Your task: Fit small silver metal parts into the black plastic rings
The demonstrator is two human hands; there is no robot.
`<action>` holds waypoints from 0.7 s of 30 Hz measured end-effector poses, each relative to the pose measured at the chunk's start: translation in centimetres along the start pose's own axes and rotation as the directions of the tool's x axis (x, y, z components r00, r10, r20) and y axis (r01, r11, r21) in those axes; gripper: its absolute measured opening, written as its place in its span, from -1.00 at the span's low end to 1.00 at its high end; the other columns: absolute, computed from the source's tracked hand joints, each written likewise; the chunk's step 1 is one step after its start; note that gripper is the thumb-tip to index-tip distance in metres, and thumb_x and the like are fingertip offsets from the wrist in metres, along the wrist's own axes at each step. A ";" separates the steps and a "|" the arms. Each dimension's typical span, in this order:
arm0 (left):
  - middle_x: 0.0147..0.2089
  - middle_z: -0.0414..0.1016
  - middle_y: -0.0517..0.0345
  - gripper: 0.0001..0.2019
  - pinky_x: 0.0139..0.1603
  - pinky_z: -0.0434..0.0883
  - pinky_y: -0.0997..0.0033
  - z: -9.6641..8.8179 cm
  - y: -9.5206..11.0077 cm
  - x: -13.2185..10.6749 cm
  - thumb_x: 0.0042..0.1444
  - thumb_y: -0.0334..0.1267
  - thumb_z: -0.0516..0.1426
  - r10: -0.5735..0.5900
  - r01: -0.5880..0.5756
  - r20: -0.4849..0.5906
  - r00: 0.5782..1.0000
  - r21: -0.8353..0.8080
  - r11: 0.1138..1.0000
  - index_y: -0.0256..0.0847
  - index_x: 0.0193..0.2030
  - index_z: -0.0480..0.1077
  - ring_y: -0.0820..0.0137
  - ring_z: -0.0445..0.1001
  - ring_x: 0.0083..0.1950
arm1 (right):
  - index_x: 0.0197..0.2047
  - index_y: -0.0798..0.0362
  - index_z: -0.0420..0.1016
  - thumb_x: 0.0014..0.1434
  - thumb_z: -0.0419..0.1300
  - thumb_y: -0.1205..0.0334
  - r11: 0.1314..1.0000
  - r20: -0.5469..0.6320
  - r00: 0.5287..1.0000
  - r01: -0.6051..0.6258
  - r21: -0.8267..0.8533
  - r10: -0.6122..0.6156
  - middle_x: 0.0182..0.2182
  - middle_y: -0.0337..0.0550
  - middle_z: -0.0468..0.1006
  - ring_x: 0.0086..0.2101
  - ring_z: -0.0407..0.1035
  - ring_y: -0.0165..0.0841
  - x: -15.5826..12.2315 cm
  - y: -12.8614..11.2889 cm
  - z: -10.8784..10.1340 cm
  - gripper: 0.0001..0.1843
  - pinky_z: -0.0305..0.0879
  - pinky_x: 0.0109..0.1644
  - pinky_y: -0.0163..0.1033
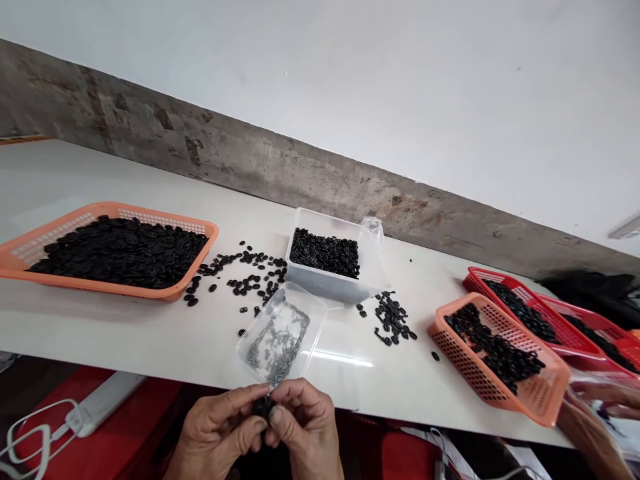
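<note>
My left hand and my right hand meet at the table's front edge, fingers pinched round one small black plastic part. Its exact kind is mostly hidden by my fingertips. Just beyond them a clear plastic tray holds many small silvery metal pieces, perhaps screws or pins. Behind it stands a translucent white bin with black oval parts inside. Loose black oval parts lie scattered left of the bin, and another small heap lies to its right.
A large orange basket of black parts sits on the left. On the right are a smaller orange basket and red baskets. Another person's arm reaches in at far right. A white power strip lies below the table edge.
</note>
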State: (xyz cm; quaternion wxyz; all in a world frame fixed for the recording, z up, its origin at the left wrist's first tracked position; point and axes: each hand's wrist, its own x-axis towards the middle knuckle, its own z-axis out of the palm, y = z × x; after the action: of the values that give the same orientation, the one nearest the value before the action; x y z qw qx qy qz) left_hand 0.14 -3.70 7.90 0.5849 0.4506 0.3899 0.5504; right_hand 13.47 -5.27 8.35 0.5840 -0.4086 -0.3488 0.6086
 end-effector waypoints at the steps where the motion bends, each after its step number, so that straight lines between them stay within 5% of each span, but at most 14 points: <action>1: -0.63 0.52 0.19 -0.73 -0.65 0.37 0.58 0.0 0.0 0.0 -0.12 -0.40 0.30 0.016 -0.017 0.023 1.000 0.017 1.000 -0.03 -0.24 0.63 0.47 0.41 -0.67 | -0.36 0.14 0.53 -0.04 0.41 0.13 1.000 -0.009 1.000 -0.001 -0.009 0.001 -0.67 -0.26 0.45 -0.68 0.29 -0.51 0.0 -0.1 0.0 -0.73 0.21 -0.56 -0.42; 10: -0.65 0.48 0.22 -0.76 -0.65 0.32 0.60 -0.3 0.3 -1.3 0.04 -0.22 0.22 0.007 -0.007 0.007 1.000 0.070 0.997 0.04 -0.12 0.59 0.49 0.37 -0.67 | -0.40 0.14 0.52 -0.04 0.42 0.16 0.999 -0.010 1.000 0.022 0.027 -0.022 -0.64 -0.22 0.51 -0.66 0.29 -0.53 0.0 0.1 0.6 -0.76 0.16 -0.57 -0.45; 17: -0.57 0.59 0.09 -0.78 -0.59 0.38 0.55 -0.6 0.5 -1.0 -0.04 -0.11 0.29 -0.329 0.332 0.044 0.943 -0.069 0.941 -0.19 -0.31 0.60 0.41 0.48 -0.59 | -0.40 0.13 0.53 -0.03 0.41 0.26 0.995 -0.013 0.999 0.033 0.094 -0.032 -0.60 -0.23 0.53 -0.57 0.36 -0.48 -0.3 0.3 0.5 -0.83 0.22 -0.45 -0.41; 21: -0.57 0.58 0.08 -0.75 -0.60 0.36 0.54 -0.6 1.0 -0.6 -0.11 -0.08 0.33 -0.399 0.407 0.087 0.913 -0.106 0.907 -0.24 -0.39 0.60 0.41 0.49 -0.60 | -0.41 0.13 0.53 -0.08 0.44 0.27 0.981 0.033 0.999 0.029 0.190 -0.036 -0.59 -0.26 0.50 -0.58 0.34 -0.48 -0.1 0.4 0.6 -0.81 0.23 -0.44 -0.38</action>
State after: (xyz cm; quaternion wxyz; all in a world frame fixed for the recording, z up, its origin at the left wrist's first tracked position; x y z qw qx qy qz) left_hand -0.77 -4.21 8.69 0.7244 0.3408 0.4214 0.4261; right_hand 12.76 -5.38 8.22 0.6237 -0.3344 -0.3063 0.6367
